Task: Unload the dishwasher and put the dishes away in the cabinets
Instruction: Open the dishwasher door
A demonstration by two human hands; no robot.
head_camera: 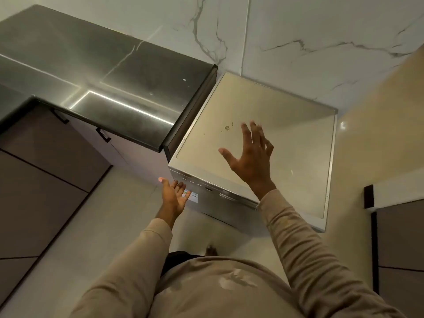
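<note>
As left hand [173, 195] and right hand [250, 158] splay, the boxy dishwasher [289, 136] looks smooth.

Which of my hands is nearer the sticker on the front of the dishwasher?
Left. The left hand is open just beside the sticker on the dishwasher front. The right hand is spread open higher up, over the appliance's beige top.

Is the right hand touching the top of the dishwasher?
Cannot tell. The head view shows the right hand, fingers spread, over the top of the dishwasher, but seen from above, neither contact nor a gap is plain.
</note>
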